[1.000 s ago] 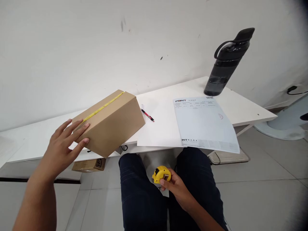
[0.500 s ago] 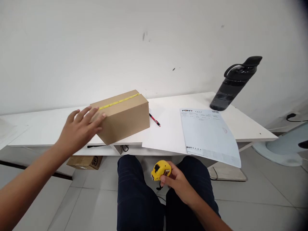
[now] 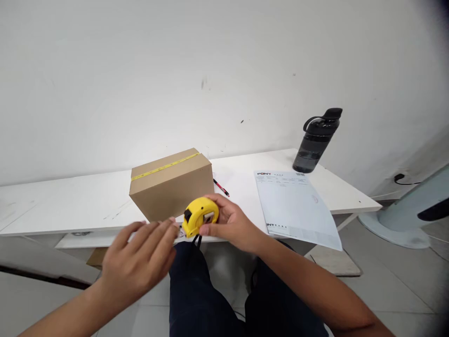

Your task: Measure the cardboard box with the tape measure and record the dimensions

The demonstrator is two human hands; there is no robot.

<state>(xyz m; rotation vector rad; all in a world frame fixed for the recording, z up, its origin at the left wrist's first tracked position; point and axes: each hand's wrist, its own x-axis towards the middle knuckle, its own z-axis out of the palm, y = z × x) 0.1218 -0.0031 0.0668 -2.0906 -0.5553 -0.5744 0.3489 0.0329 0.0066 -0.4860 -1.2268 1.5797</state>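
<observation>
My right hand [image 3: 233, 222] is wrapped round a yellow tape measure [image 3: 199, 216], with a black strap hanging below it. In front of the tape measure's mouth, my left hand [image 3: 142, 255] has its fingers bent and pressed together. The left fingertips are close to the metal end there; what they pinch, if anything, is hidden. Behind both hands a closed brown cardboard box [image 3: 171, 187] stands on the white table [image 3: 70, 201]. A yellow strip with small dark marks [image 3: 164, 166] runs along the box top.
A red and black pen [image 3: 220, 187] lies right of the box. Printed paper [image 3: 294, 206] overhangs the table's front edge. A dark bottle [image 3: 315, 142] stands at the back right. Beneath the table is another carton [image 3: 97, 257]; a pale rounded stand [image 3: 407, 220] is at the right.
My left hand has left the box top and come down and right to the tape measure. My right hand has raised the tape measure up and left, and the view has shifted.
</observation>
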